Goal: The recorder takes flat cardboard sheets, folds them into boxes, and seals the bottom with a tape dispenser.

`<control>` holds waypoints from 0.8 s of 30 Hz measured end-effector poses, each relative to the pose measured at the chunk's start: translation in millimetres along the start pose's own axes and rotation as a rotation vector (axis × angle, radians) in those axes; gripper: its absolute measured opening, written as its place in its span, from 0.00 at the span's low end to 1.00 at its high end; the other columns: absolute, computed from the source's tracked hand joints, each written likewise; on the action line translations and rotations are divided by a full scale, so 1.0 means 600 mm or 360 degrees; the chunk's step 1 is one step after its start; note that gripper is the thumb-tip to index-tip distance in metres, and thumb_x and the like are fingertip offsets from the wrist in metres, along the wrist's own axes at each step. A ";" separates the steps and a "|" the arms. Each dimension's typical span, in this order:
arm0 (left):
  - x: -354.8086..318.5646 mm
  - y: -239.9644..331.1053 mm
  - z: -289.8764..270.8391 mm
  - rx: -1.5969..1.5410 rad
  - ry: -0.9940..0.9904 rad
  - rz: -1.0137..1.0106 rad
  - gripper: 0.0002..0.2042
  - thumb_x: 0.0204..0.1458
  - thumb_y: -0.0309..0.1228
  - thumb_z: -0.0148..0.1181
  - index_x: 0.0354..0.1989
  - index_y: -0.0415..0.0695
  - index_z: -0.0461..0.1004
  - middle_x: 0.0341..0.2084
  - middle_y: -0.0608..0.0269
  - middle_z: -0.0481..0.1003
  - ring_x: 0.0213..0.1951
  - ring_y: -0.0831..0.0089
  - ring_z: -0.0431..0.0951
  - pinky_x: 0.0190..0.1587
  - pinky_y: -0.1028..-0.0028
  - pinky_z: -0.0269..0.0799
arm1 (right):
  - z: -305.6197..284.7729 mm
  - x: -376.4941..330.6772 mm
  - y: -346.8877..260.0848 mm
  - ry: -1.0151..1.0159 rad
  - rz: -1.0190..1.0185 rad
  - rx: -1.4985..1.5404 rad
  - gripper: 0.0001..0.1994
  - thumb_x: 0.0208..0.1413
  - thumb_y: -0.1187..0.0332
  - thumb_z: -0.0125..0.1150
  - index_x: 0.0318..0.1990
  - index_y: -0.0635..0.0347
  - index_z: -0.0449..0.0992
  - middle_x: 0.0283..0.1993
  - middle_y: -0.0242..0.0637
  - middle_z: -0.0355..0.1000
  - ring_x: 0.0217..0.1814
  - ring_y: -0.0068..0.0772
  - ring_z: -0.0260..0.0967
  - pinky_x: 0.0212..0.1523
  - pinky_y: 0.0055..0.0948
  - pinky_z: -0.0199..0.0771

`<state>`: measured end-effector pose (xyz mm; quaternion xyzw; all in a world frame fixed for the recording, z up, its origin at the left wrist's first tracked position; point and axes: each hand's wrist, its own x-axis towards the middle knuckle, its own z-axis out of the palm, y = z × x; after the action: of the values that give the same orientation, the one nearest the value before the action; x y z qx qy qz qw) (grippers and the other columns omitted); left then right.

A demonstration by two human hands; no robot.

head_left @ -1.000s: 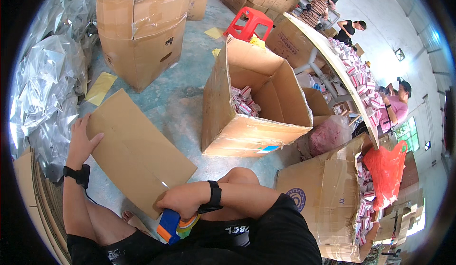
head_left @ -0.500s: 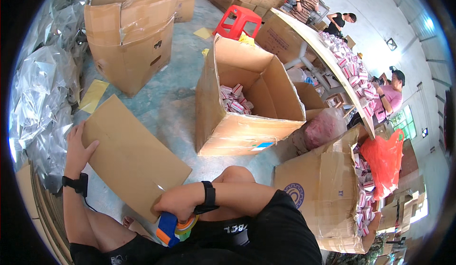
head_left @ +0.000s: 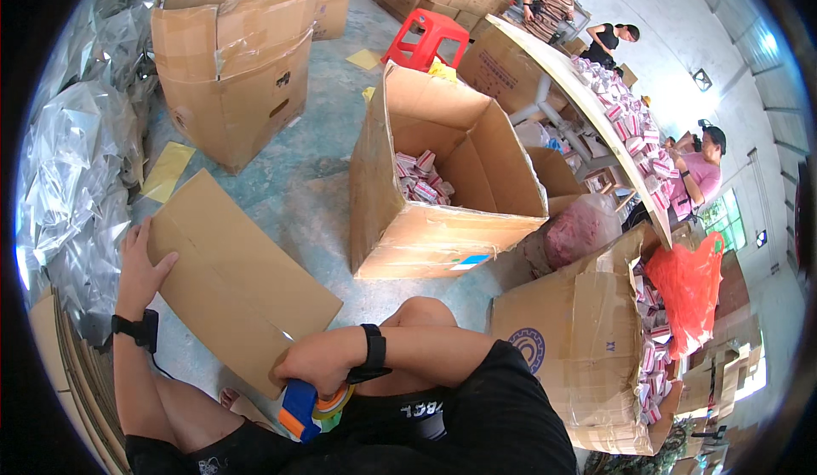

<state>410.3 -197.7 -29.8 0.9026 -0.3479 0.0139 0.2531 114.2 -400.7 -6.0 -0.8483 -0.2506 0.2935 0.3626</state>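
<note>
A flat brown cardboard carton [head_left: 242, 279] lies slanted in front of me, with a small shiny spot near its lower right corner. Along its left edge my left hand [head_left: 143, 272] grips it, thumb laid over the top face and fingers at the side. My right hand [head_left: 319, 364] is closed around a blue and orange tape dispenser [head_left: 299, 409] at the carton's near right end. Part of the tape roll [head_left: 334, 403] shows under that hand; the fingertips on the handle are mostly hidden.
Ahead stands an open box [head_left: 455, 232] with small pink-and-white packs [head_left: 423, 179]. A fuller box [head_left: 570, 347] is at right, a tall box [head_left: 234, 92] at far left. Clear plastic wrap [head_left: 72, 185] and stacked cardboard [head_left: 72, 390] line the left. Several people work at a long table [head_left: 587, 117].
Both hands, the carton and the tape dispenser stay practically where they were. In the background, the person in pink has shifted their hands slightly.
</note>
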 end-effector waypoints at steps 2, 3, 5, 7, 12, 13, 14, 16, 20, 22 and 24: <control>0.001 0.002 0.001 -0.0005 -0.0008 0.0002 0.43 0.47 0.41 0.70 0.71 0.40 0.59 0.64 0.40 0.62 0.66 0.43 0.59 0.70 0.53 0.55 | 0.000 0.000 0.001 -0.0001 0.0008 0.0004 0.29 0.34 0.72 0.74 0.49 0.64 0.73 0.45 0.52 0.76 0.50 0.58 0.74 0.49 0.46 0.76; 0.000 0.003 0.000 -0.0005 -0.0004 -0.0008 0.43 0.46 0.41 0.71 0.71 0.39 0.59 0.64 0.40 0.62 0.66 0.43 0.59 0.70 0.53 0.55 | -0.003 -0.002 -0.003 -0.0003 0.0000 -0.0004 0.29 0.34 0.72 0.74 0.49 0.64 0.73 0.45 0.52 0.76 0.50 0.58 0.74 0.49 0.46 0.76; -0.003 0.000 0.002 -0.0002 -0.0001 -0.0025 0.43 0.46 0.41 0.71 0.71 0.39 0.59 0.65 0.40 0.62 0.67 0.43 0.59 0.70 0.53 0.55 | -0.009 -0.004 -0.010 -0.0009 -0.0012 -0.0010 0.29 0.33 0.72 0.74 0.49 0.64 0.73 0.45 0.52 0.76 0.50 0.58 0.74 0.49 0.45 0.76; -0.005 -0.007 0.002 -0.0041 0.0029 -0.0015 0.43 0.45 0.39 0.71 0.71 0.40 0.59 0.64 0.40 0.62 0.67 0.43 0.59 0.70 0.54 0.55 | -0.014 -0.004 -0.017 -0.0018 0.0058 0.0009 0.28 0.32 0.72 0.76 0.48 0.61 0.76 0.45 0.48 0.78 0.52 0.55 0.75 0.51 0.46 0.75; -0.012 0.031 -0.025 -0.0095 -0.0016 0.0160 0.42 0.40 0.36 0.72 0.69 0.43 0.63 0.64 0.42 0.62 0.66 0.44 0.60 0.69 0.55 0.56 | 0.006 0.000 -0.004 -0.0038 0.0065 0.0083 0.27 0.29 0.72 0.74 0.45 0.62 0.78 0.43 0.48 0.78 0.49 0.52 0.76 0.46 0.44 0.75; -0.014 0.041 -0.029 -0.0130 -0.0004 0.0280 0.41 0.39 0.35 0.72 0.67 0.43 0.64 0.63 0.42 0.62 0.65 0.44 0.60 0.69 0.55 0.57 | 0.011 0.002 -0.003 -0.0110 0.0097 0.0156 0.26 0.28 0.72 0.74 0.44 0.62 0.78 0.42 0.48 0.78 0.47 0.51 0.76 0.44 0.43 0.75; -0.014 0.050 -0.029 -0.0129 -0.0001 0.0279 0.41 0.39 0.35 0.72 0.67 0.43 0.64 0.63 0.42 0.62 0.65 0.44 0.60 0.69 0.55 0.57 | 0.013 0.003 -0.001 -0.0110 0.0096 0.0154 0.26 0.28 0.72 0.74 0.44 0.62 0.78 0.42 0.48 0.78 0.47 0.51 0.76 0.44 0.43 0.75; -0.019 0.064 -0.031 -0.0111 0.0008 0.0431 0.41 0.38 0.34 0.71 0.67 0.43 0.64 0.60 0.47 0.64 0.64 0.47 0.61 0.70 0.57 0.56 | 0.007 0.001 -0.013 -0.0324 0.0066 0.0203 0.28 0.32 0.70 0.76 0.48 0.63 0.77 0.43 0.48 0.78 0.48 0.52 0.76 0.46 0.41 0.75; -0.014 0.089 -0.035 -0.0147 -0.0006 0.0391 0.40 0.38 0.34 0.71 0.66 0.43 0.65 0.59 0.48 0.64 0.63 0.47 0.62 0.69 0.57 0.56 | 0.017 0.003 -0.002 -0.0410 0.0099 0.0207 0.28 0.33 0.69 0.74 0.48 0.63 0.77 0.41 0.48 0.78 0.47 0.51 0.76 0.46 0.41 0.75; -0.013 0.082 -0.032 -0.0148 0.0009 0.0363 0.40 0.39 0.34 0.71 0.66 0.44 0.64 0.59 0.48 0.64 0.63 0.47 0.62 0.69 0.56 0.56 | 0.014 -0.002 -0.003 -0.0201 -0.0002 0.0203 0.28 0.33 0.69 0.74 0.48 0.63 0.77 0.40 0.48 0.78 0.46 0.50 0.76 0.46 0.42 0.75; -0.013 0.076 -0.031 -0.0146 0.0018 0.0362 0.40 0.39 0.34 0.71 0.66 0.44 0.64 0.59 0.47 0.64 0.63 0.46 0.61 0.69 0.56 0.56 | 0.008 -0.004 -0.004 -0.0196 0.0004 0.0203 0.28 0.32 0.69 0.74 0.48 0.62 0.77 0.40 0.48 0.78 0.46 0.50 0.76 0.45 0.42 0.75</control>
<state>378.6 -212.9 5.1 0.8447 -0.4469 0.0318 0.2929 108.5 -398.4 -6.1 -0.8041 -0.2521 0.3609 0.3995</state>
